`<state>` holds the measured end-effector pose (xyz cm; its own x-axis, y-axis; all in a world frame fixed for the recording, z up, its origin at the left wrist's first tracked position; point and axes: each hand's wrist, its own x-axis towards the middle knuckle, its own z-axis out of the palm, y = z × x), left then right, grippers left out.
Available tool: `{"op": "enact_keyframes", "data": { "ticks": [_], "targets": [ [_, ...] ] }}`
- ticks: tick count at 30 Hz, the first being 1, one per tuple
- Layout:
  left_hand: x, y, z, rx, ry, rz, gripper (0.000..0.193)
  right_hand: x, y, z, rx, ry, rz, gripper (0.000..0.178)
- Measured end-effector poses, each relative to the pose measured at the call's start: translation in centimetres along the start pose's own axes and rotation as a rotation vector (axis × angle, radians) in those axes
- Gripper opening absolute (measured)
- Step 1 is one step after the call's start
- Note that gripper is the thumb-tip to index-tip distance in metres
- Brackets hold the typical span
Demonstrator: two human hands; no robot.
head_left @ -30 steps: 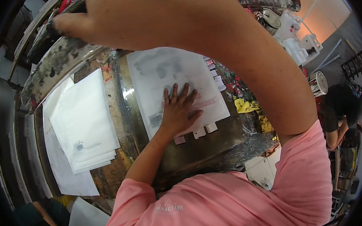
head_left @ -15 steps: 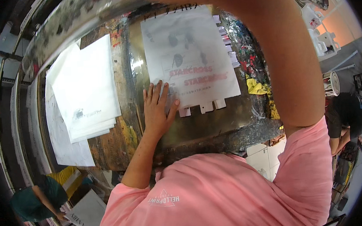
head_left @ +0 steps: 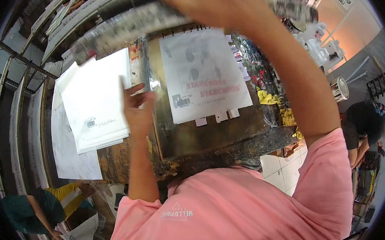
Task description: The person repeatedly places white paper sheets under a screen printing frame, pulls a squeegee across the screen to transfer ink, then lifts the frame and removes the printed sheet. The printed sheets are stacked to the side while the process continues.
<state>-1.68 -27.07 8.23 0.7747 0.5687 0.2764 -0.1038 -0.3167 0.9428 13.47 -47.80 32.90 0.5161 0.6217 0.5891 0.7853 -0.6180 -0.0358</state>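
Observation:
My left hand (head_left: 139,109) is blurred, raised with its fingers apart beside the right edge of a stack of white sheets (head_left: 96,89), and it seems to hold nothing. One translucent white sheet (head_left: 216,105), with red and grey print, lies on a dark board (head_left: 194,140) to the right of that hand. My right hand (head_left: 220,4) reaches far forward over a long, ink-stained frame bar (head_left: 137,28). Its fingers are partly cut off by the upper edge, so its grip on the bar is unclear.
Small tabs (head_left: 221,116) edge the printed sheet. Crumpled yellow scraps (head_left: 269,97) lie at the board's right. A tin can (head_left: 340,88) and white containers (head_left: 326,50) stand further right. Racks line the left. One person (head_left: 34,213) handles a printed sheet lower left; another (head_left: 367,125) bends at right.
My left hand has lifted off the printed sheet and moved left toward the white stack. The stained bar now sits farther forward, with my right hand over it. The whole view has shifted.

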Motion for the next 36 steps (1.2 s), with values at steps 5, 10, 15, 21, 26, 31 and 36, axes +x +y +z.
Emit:
{"op": "enact_keyframes", "data": {
  "ticks": [5,10,15,21,26,31,36],
  "targets": [
    [-1.2,7.8,-5.2,-0.300,-0.198,-0.176,0.084,-9.2,-0.3,3.4,0.019,-0.304,-0.116,0.042],
    [-9.3,-2.8,-4.8,0.330,-0.148,-0.029,0.103,-15.6,1.7,8.9,0.295,-0.596,-0.198,0.041],
    [-11.2,-7.4,-4.5,0.679,-0.152,0.165,0.121,-11.3,7.1,20.0,0.227,-0.352,-0.132,0.032],
    [-10.5,-7.0,-4.9,0.658,-0.221,0.164,0.128,-1.0,15.6,32.7,0.020,-0.291,-0.115,0.034],
    [-10.8,-7.4,-4.9,0.629,-0.236,0.101,0.131,0.6,16.9,36.2,0.052,-0.334,-0.130,0.040],
    [-10.3,-6.6,-4.9,0.756,-0.226,0.092,0.128,-1.3,14.6,34.3,0.030,-0.342,-0.120,0.031],
    [-10.4,-7.3,-5.0,0.780,-0.278,0.056,0.122,-3.5,12.9,35.1,-0.009,-0.223,-0.054,0.030]
  ]
}}
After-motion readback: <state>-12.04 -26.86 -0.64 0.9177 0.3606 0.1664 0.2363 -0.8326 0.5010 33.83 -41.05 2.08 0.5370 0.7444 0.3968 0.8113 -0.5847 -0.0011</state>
